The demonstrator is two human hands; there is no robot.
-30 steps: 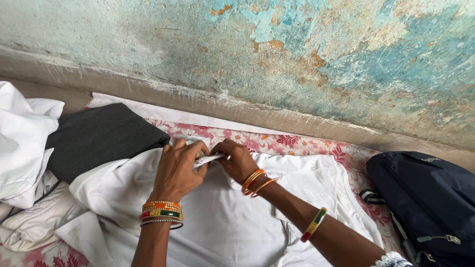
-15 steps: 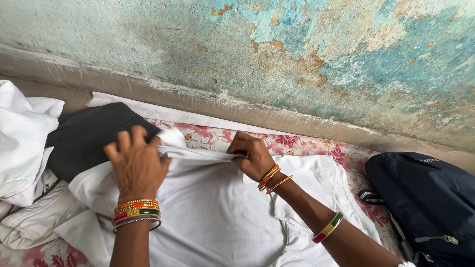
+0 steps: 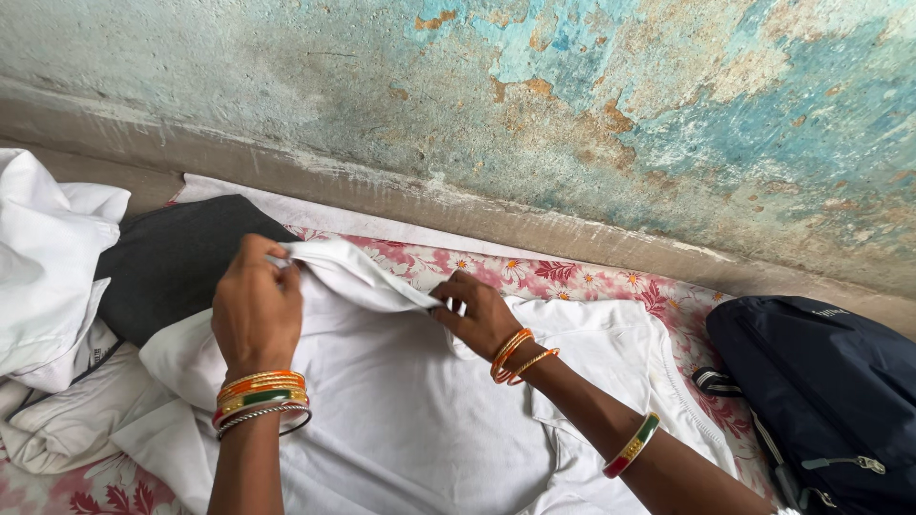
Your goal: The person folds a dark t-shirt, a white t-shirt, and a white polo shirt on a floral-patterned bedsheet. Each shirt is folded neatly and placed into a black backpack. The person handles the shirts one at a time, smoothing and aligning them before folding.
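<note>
A white garment (image 3: 401, 420) lies spread on a red-and-white floral sheet (image 3: 572, 278). My left hand (image 3: 256, 310) pinches its top edge and holds that corner lifted above the cloth. My right hand (image 3: 475, 313) grips the same edge further right, low against the garment. The strip of fabric between the two hands is pulled taut and slopes down toward the right hand. Both wrists carry orange, green and gold bangles.
A folded dark grey cloth (image 3: 167, 262) lies at the back left, next to a heap of white clothes (image 3: 43, 257). A dark navy backpack (image 3: 821, 401) sits at the right. A peeling blue-green wall (image 3: 534, 105) rises right behind the sheet.
My hands were together at the garment's top edge; the left hand slid left along it and now lifts the corner. The right hand stayed near the middle.
</note>
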